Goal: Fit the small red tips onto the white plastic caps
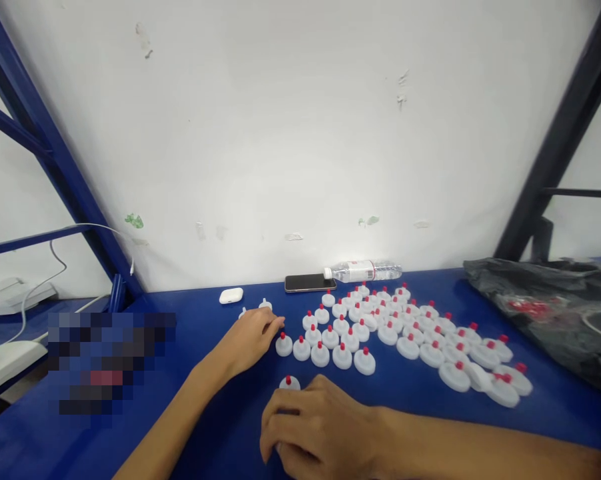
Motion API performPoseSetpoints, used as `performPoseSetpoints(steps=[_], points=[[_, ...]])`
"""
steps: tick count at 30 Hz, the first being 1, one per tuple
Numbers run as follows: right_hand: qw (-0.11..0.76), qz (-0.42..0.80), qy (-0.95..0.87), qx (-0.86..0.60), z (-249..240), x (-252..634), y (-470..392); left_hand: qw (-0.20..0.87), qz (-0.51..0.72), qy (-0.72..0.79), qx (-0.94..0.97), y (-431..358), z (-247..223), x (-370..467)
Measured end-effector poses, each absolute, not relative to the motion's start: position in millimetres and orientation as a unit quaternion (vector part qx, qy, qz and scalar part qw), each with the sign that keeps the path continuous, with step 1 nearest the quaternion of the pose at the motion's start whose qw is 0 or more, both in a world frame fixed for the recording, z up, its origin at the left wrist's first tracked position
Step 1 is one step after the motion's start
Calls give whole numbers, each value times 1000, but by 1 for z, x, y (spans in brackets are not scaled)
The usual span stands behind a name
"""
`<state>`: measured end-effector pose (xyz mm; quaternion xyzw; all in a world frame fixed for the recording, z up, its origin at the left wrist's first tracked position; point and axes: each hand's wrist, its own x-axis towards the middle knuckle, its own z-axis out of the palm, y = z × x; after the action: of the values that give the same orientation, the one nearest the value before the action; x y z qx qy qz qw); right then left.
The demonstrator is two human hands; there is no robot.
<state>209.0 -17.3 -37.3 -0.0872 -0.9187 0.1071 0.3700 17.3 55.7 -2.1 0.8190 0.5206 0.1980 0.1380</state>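
Observation:
My left hand (254, 337) rests low over the blue table, fingers bent and drawn together; what they hold, if anything, is hidden. Just beyond it stand two white caps without red tips, one (265, 304) in plain sight and one (243, 312) partly covered by the hand. Close to the camera, my right hand (318, 427) is closed with curled fingers, and its contents cannot be made out. A white cap with a red tip (289, 383) stands right behind its knuckles. Several more red-tipped white caps (342, 357) spread rightward from my left hand.
Along the wall lie a phone (308, 284), a clear plastic bottle (365, 271) and a white earbud case (231, 295). A black plastic bag (560, 320) with red pieces sits at right. A power strip (10, 363) lies left, near a blurred-out patch. Blue frame posts (55, 153) rise there.

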Motion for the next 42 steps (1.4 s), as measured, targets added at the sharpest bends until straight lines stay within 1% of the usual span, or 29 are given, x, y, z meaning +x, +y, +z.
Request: performPoseSetpoints(steps=[6, 14, 23, 33, 36, 42], points=[[345, 115, -926, -97, -39, 211, -16, 138, 170, 513, 830, 59, 0, 8], [314, 123, -935, -106, -37, 211, -17, 129, 174, 501, 838, 52, 1, 15], [313, 127, -935, -105, -37, 211, -16, 101, 190, 487, 846, 53, -7, 21], [310, 133, -935, -110, -37, 212, -17, -16, 289, 589, 755, 58, 18, -13], [302, 134, -937, -112, -36, 212, -17, -18, 282, 603, 746, 63, 15, -25], [297, 137, -938, -116, -37, 213, -17, 16, 254, 623, 740, 74, 2, -33]])
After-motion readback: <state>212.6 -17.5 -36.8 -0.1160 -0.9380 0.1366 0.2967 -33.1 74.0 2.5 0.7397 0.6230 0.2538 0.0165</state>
